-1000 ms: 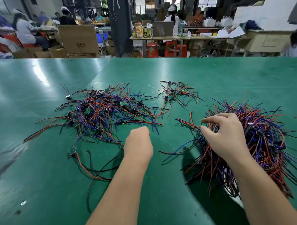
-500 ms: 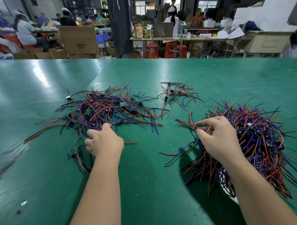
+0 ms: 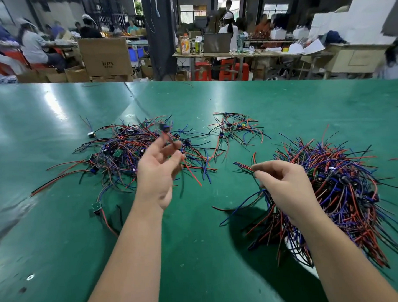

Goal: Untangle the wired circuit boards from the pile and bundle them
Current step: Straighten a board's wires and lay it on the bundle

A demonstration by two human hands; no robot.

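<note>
Green matting covers the table across the lower frame; a blurred workshop with seated people fills the top. Your left hand, palm up at centre, pinches the leads of one wired board, motion-blurred, above the loose pile at centre left. Your right hand, right of centre, pinches wire ends at the left edge of the dense bundle. A small cluster lies at upper centre, apart from both.
</note>
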